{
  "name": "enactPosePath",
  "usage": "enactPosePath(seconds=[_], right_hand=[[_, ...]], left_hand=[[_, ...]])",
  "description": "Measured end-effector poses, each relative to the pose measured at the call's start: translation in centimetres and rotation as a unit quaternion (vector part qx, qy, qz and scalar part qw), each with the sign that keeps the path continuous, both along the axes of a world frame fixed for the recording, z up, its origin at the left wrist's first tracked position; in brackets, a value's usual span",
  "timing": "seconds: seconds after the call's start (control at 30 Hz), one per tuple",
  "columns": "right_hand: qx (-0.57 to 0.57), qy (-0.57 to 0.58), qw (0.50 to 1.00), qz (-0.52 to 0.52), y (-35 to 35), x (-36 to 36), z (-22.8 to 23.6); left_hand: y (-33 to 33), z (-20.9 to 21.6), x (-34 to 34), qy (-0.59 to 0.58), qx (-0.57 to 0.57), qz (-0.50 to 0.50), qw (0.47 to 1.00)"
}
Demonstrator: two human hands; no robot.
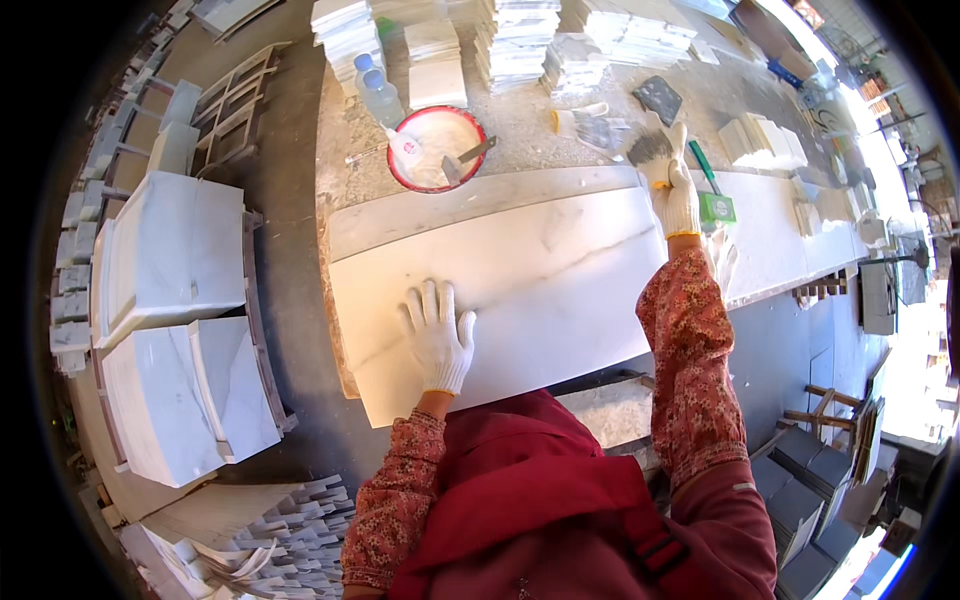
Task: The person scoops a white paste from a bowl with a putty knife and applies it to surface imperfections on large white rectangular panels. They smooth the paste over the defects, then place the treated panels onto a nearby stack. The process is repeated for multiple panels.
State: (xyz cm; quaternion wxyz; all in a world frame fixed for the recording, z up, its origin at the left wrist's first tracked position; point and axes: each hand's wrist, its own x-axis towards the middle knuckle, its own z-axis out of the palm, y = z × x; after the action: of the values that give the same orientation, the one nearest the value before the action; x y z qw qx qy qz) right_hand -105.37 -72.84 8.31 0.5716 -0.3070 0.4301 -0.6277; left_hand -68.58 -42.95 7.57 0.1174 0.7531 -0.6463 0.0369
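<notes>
A large white marble slab [520, 290] with grey veins lies on the worktable in front of me. My left hand [437, 335], in a white knitted glove, rests flat on its near left part with the fingers spread. Past the slab's far right corner, my gloved right hand [676, 195] is closed on a brush [651, 149] with dark bristles. The fingers partly hide its handle. Beyond the slab stands a red-rimmed bowl [420, 184] of whitish paste, with a putty knife [468, 158] across its edge.
Plastic bottles [380, 98] and stacked white tiles [518, 40] stand at the back. Near my right hand lie another glove [597, 130], a dark square piece [657, 98] and a green box [717, 208]. Large marble blocks [180, 255] fill a pallet on the left.
</notes>
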Motion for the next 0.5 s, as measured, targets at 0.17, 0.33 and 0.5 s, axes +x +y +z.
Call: enactPosePath(seconds=[0.17, 0.33, 0.5], right_hand=[[0.077, 0.681, 0.699, -0.202, 0.7, 6.6, -1.8], [-0.204, 0.687, 0.695, -0.051, 4.4, 20.6, 1.3], [-0.179, 0.675, 0.713, 0.06, 5.0, 30.1, -0.9]], left_hand=[[0.1, 1.3, 0.3, 0.023, 0.008, 0.002, 1.0], [0.2, 2.1, 0.3, 0.038, 0.017, -0.001, 0.999], [-0.2, 2.0, 0.3, 0.069, -0.016, -0.022, 0.997]])
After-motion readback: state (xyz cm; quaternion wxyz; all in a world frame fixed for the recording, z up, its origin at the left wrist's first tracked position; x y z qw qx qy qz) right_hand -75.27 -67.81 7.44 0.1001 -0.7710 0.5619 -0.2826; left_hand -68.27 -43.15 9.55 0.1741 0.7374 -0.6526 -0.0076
